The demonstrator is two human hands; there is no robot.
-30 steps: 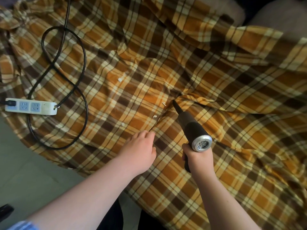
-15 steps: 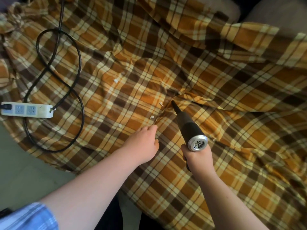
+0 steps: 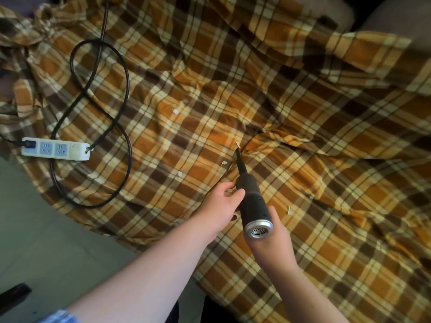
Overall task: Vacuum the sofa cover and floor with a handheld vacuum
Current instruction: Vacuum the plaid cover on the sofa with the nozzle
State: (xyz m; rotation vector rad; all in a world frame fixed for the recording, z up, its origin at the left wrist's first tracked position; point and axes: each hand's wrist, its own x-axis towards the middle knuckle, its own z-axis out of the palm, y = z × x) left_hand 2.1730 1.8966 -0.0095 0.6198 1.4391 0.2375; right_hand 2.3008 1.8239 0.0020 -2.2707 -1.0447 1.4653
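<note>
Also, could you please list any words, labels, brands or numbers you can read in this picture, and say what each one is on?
No text can be read.
The white power strip shows blue socket faces; any marking on it is too small and blurred to read.
The handheld vacuum shows a silver vent grille at its rear end and no legible label.
The plaid sofa cover carries no text.

Dim, warm indoor light. Sofa cover (image 3: 186, 148) brightest right of the power strip (image 3: 56, 150); folds far right of it and above it sink into shadow. Frame edges soft and blurred; plaid lines bow outward, wide-angle distortion.
</note>
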